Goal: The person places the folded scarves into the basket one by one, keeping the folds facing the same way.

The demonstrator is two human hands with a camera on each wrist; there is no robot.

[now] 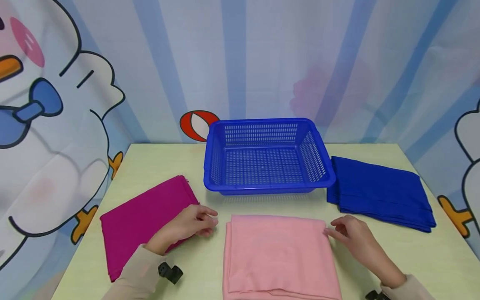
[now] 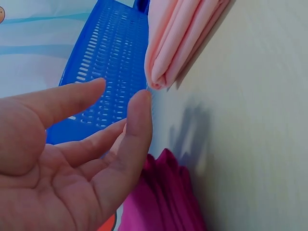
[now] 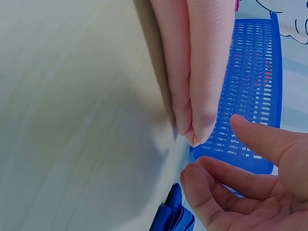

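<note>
In the head view, the folded pink cloth point(image 1: 281, 254) lies on the table point(image 1: 202, 273) between two well-parted hands: the left hand point(image 1: 189, 225) hovers at the folded magenta cloth point(image 1: 146, 221), the right hand point(image 1: 352, 237) beside the pink one's far right corner. The blue plastic basket point(image 1: 270, 188) (slotted walls) stands behind, beside the folded blue cloth point(image 1: 378, 193). The left wrist view shows loosely bent, spread fingers point(image 2: 137, 130); the right wrist view, thumb point(image 3: 260, 137) and fingers apart.

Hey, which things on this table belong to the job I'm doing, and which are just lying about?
Likely in the job: pink cloth, between your left hand and right hand.

Seemingly just lying about: magenta cloth, blue cloth, basket; neither hand holds any.
</note>
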